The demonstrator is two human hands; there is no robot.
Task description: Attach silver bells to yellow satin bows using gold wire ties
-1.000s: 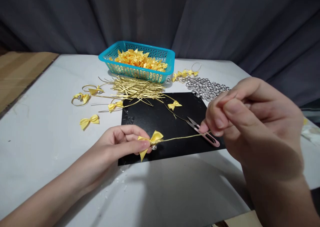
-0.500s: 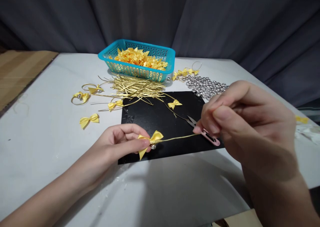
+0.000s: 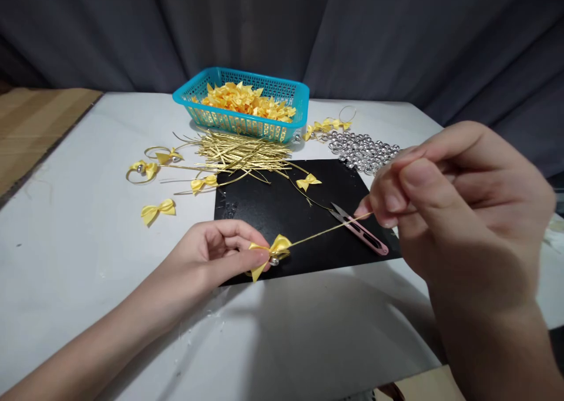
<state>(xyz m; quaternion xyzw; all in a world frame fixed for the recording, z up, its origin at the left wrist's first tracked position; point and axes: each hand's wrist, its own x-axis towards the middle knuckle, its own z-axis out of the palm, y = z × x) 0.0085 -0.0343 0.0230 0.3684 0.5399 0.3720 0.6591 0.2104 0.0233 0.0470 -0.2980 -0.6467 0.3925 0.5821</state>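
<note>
By the left hand (image 3: 218,262), stretched in low with fingers curled, a yellow bow (image 3: 282,242) is pinched above the black mat (image 3: 259,198). From it a gold cord (image 3: 326,232) is held taut by the bent, raised right hand (image 3: 458,219). White desk (image 3: 88,230) is spread left of the left hand; pink snips (image 3: 374,244) are seen below the right hand's fingertips, near the mat's edge.

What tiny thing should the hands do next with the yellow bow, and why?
Perhaps the right hand should gently pull the gold string a bit tighter. The left hand pinches the yellow bow in place, and the string stretches straight from it to the right hand's fingers.
</note>
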